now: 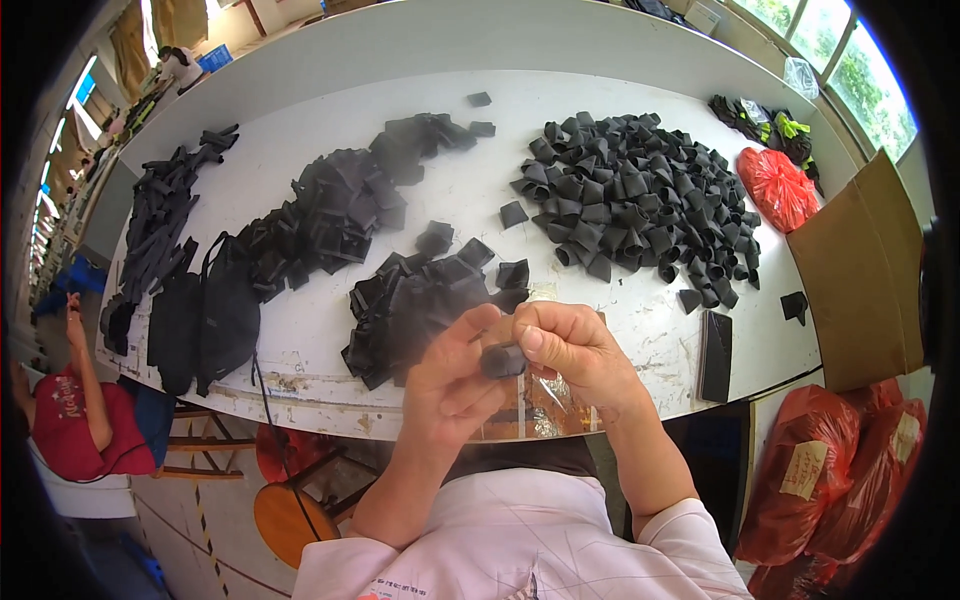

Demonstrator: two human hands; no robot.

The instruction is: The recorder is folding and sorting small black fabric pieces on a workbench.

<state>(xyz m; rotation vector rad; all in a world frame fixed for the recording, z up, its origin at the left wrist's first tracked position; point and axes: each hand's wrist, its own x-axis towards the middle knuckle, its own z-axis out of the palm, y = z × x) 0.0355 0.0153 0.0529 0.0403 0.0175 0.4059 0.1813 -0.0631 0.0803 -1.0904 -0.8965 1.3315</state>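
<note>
Close to the table's front edge, both my hands pinch one small piece of black fabric [503, 361], curled into a short tube. My left hand [440, 388] closes on its left side with thumb and fingers. From the right, my right hand [580, 352] grips its upper edge between thumb and forefinger. Just beyond my left hand lies a heap of flat black fabric pieces [400, 305]. Farther off to the right spreads a large pile of similar black pieces folded into loops [630, 190].
Black strips [160, 235] and dark cloth [230, 315] cover the table's left end. A black flat rectangular object [714, 357], a red plastic bag [778, 188] and a cardboard box [862, 275] stand right. Red sacks [800, 470] sit below. A wooden stool [290, 520] and a person [85, 425] are left.
</note>
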